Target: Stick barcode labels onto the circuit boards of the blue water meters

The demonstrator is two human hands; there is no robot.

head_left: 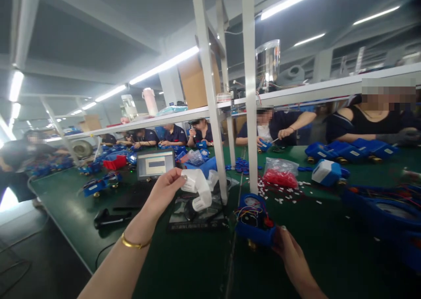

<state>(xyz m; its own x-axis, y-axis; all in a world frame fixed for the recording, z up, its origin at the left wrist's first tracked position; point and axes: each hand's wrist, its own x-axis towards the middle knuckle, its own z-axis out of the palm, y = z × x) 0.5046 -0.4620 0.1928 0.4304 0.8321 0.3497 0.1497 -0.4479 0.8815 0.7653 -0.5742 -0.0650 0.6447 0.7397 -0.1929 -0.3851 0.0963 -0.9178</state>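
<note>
My left hand (169,187), with a gold bangle at the wrist, pinches the end of a curling strip of white labels (200,187) with small print on it. The strip hangs over a black mat (197,224) at the foot of the shelf post. My right hand (291,248) grips the right side of a blue water meter (255,235), its fingers partly hidden behind the casing. That meter is uncovered, with coloured wires, a round dial and a brass fitting underneath showing.
A laptop (156,163) and a black handheld scanner (110,219) are at left. White shelf posts (250,114) rise ahead. Small white connectors lie by a bag of red parts (281,176). Several blue meters (351,149) stand at right. Co-workers sit across the green table (197,264).
</note>
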